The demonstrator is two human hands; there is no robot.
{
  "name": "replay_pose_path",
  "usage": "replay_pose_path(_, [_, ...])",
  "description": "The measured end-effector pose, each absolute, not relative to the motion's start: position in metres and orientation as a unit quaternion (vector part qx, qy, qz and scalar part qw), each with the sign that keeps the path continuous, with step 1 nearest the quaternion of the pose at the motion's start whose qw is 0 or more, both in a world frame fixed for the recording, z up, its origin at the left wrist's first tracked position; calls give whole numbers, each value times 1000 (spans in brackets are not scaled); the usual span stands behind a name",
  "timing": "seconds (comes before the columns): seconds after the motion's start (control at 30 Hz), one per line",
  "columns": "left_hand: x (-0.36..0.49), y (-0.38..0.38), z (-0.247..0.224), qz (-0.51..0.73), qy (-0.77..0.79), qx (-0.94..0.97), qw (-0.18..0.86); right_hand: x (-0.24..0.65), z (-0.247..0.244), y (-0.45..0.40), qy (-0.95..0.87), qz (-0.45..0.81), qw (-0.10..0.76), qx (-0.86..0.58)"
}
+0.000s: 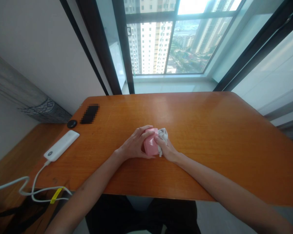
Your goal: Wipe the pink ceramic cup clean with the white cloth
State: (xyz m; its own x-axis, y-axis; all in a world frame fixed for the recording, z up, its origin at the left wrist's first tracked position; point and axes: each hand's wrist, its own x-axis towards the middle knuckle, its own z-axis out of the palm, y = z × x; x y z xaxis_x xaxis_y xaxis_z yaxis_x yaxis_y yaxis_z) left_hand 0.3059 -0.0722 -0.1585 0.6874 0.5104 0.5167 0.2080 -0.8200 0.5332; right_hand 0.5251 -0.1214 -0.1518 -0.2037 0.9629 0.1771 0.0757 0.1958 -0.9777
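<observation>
Over the desk's (224,136) near half, 2 hands meet: the left hand (136,143) curls round a pink box (151,145), the right hand (169,150) closes on a white cloth (163,134) against it. From where I stand, those glossy sides could slip should the left slacken.

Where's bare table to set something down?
Bare: table right of the right hand, beyond the forearm; far strip between pink box and window.
Crowded: left edge, with white device, black disc, blurred dark patch; centre, left hand on box, right hand with white cloth.
</observation>
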Motion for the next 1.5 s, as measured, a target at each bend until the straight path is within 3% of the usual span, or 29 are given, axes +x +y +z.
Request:
replay_pose_path(0.1, [311, -75, -158, 374, 200, 864, 271, 524, -153, -122, -632, 460, 466, -414])
replay_pose_path(0.3, [314, -77, -170, 348, 233, 771, 479, 524, -149, -123, -684, 418, 451, -392])
replay_pose_path(0.37, [312, -76, -172, 355, 224, 780, 464, 524, -147, -123, -671, 431, 457, -395])
replay_pose_path(0.53, [305, -70, -166, 354, 185, 884, 245, 523, -146, -121, -601, 498, 469, -414])
replay_pose_path(0.6, [306, -69, -162, 348, 186, 896, 205, 523, -148, -121, -587, 511, 468, -418])
replay_pose_path(0.7, [310, -70, -162, 373, 181, 877, 241, 523, -152, -121, -604, 489, 473, -416])
replay_pose_path(0.93, [312, -75, -174, 339, 231, 782, 469, 524, -151, -123, -689, 404, 461, -386])
replay_pose_path(1.0, [309, -74, -173, 350, 225, 800, 431, 524, -148, -122, -677, 416, 463, -392])
replay_pose_path(1.17, [305, -72, -161, 348, 194, 894, 206, 523, -145, -121, -615, 479, 471, -414])
replay_pose_path(1.23, [307, -73, -157, 347, 208, 895, 186, 523, -146, -121, -603, 486, 475, -418])
replay_pose_path(1.33, [311, -76, -155, 373, 211, 873, 233, 523, -148, -122, -597, 477, 485, -425])
replay_pose_path(1.5, [314, -78, -160, 335, 260, 798, 429, 523, -149, -123, -634, 441, 472, -425])
